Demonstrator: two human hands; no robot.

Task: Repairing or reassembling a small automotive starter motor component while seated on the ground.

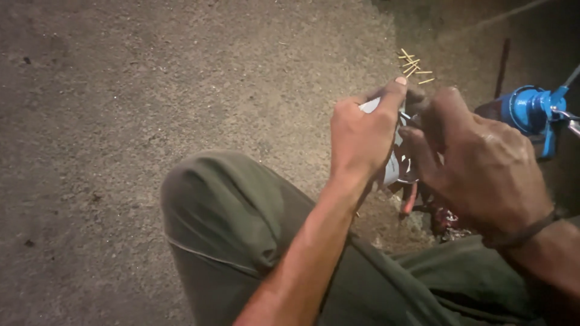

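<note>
From my feed: both hands work a small pale-blue-and-white object (393, 163) held above the floor (121, 90), just past a raised knee in green trousers (223, 211), prob. to brace the forearms. Left hand (361, 136) has its fingers clamped round the object, thumb pressed on top; right hand (483, 163) has fingers curled onto the far side, grip partly hidden. A scatter of thin yellow sticks (414, 65) lies beyond the fingers; a blue metal tool (531, 111) sits right of them.

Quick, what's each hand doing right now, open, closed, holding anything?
Left hand: closed, gripping a pale grey-white object.
Right hand: fingers curled on the same object; firm grip cannot be told.
</note>
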